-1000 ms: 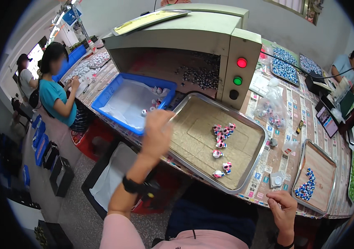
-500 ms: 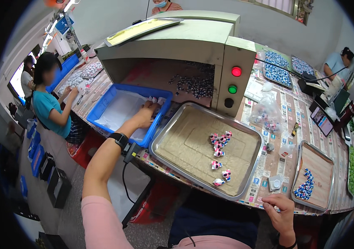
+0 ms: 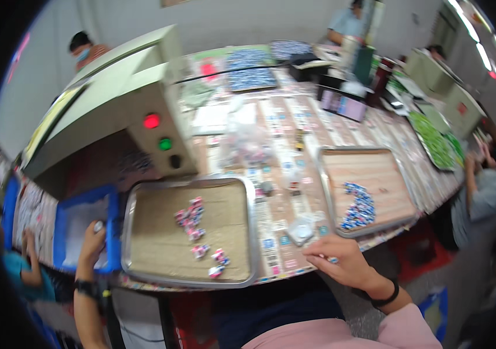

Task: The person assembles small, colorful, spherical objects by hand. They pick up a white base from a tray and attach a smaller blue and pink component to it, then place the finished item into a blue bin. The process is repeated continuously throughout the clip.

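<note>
My left hand (image 3: 91,245) is over the blue bin (image 3: 113,230), its fingers closed around a small white figurine (image 3: 98,226). The bin is lined with white sheet. My right hand (image 3: 341,260) hovers at the table's front edge, fingers pinched together, with a tiny blue-and-white piece (image 3: 333,260) showing among them. Between the hands lies a metal tray (image 3: 253,232) with a tan lining, carrying several pink, white and blue figurines (image 3: 191,218). Beyond my right hand, a second tray (image 3: 324,174) holds a heap of tiny blue, white and red pieces (image 3: 357,208).
A large beige machine (image 3: 114,87) with red and green lamps stands at the left behind the bin. A small white square dish (image 3: 301,230) sits between the trays. Behind it rests a clear plastic bag (image 3: 248,145). Co-workers sit at the left, back and right.
The view has swung to the right. My left hand has lifted within the bin and now grips a white figurine. My right hand has come nearer the white dish, with a small piece showing in its fingers.
</note>
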{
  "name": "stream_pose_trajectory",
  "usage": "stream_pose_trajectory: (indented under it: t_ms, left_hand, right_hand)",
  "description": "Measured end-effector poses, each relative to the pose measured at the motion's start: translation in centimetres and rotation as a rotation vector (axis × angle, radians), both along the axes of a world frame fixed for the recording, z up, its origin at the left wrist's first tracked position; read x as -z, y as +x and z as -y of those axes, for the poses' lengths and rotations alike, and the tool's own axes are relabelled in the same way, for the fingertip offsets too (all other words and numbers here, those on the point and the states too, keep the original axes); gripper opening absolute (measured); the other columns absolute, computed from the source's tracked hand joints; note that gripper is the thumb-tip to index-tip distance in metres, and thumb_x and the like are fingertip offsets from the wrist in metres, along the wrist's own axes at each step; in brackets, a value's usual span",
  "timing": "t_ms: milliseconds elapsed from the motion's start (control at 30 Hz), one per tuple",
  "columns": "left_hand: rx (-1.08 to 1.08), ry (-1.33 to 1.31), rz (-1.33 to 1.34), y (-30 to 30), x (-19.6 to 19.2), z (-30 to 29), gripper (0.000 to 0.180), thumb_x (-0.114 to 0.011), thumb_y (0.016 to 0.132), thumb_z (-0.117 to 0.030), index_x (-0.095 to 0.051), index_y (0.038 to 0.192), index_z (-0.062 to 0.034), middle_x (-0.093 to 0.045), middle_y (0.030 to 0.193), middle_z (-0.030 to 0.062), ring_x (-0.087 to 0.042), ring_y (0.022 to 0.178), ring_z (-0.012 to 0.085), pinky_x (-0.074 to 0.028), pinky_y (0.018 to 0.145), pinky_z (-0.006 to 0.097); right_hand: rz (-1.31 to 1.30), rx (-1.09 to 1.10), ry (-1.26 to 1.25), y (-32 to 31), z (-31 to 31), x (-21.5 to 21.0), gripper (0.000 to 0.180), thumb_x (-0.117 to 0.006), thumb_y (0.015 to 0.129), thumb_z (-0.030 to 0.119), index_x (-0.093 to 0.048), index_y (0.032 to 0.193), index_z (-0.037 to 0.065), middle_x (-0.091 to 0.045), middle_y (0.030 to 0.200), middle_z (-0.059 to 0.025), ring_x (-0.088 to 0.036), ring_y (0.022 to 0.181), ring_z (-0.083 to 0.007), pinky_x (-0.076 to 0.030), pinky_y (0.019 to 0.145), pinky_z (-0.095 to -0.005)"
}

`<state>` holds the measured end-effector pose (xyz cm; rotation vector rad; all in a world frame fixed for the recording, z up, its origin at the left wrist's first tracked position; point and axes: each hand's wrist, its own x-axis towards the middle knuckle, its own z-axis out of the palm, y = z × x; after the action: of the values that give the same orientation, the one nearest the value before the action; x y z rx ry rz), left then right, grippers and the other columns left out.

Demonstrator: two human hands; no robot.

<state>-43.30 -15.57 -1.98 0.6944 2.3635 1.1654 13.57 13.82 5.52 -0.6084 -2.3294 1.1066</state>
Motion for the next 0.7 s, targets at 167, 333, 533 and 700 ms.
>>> stream_pose_trajectory:
  t_ms: [167,333,533,700]
  left_hand:
    - [-0.296,0.244,0.693,-0.6,-1.5,2.1,0.016,-0.057,0.084,-0.015,-0.057,0.1,-0.0103,-0.054,0.072,0.0009,-0.051,0.052,0.0096,-0.037,0.035,0.02]
    - [-0.261,0.219,0.732,-0.9,-1.3,1.4,0.02,-0.055,0.084,-0.013,-0.058,0.103,-0.0129,-0.056,0.074,0.0014,-0.05,0.05,0.0091,-0.039,0.035,0.017]
    - [-0.2,0.115,0.534,1.7,-2.0,-0.2,0.021,-0.052,0.085,-0.011,-0.058,0.105,-0.012,-0.057,0.075,0.0013,-0.051,0.049,0.0087,-0.038,0.034,0.014]
    - [-0.399,0.405,0.873,-0.9,-1.6,2.0,0.019,-0.052,0.089,-0.013,-0.058,0.107,-0.0101,-0.058,0.078,0.004,-0.051,0.052,0.0073,-0.035,0.037,0.014]
  right_hand:
    - [0.029,0.372,0.051,3.7,-5.7,1.5,0.016,-0.065,0.081,0.007,-0.069,0.095,0.001,-0.067,0.087,-0.0144,-0.064,0.079,-0.0287,-0.05,0.072,-0.0328]
    - [0.19,0.456,0.371,6.3,-12.3,3.7,0.019,-0.064,0.077,0.004,-0.069,0.095,0.002,-0.066,0.091,-0.0145,-0.061,0.09,-0.0326,-0.048,0.082,-0.0381]
    - [0.358,0.342,0.509,4.8,-15.0,5.1,0.016,-0.067,0.077,0.008,-0.068,0.093,0.005,-0.064,0.088,-0.01,-0.057,0.087,-0.0301,-0.046,0.08,-0.0395]
    - [0.388,0.329,0.473,4.9,-15.7,5.4,0.021,-0.065,0.076,0.006,-0.068,0.097,0.006,-0.063,0.087,-0.0108,-0.056,0.086,-0.0304,-0.045,0.08,-0.04]
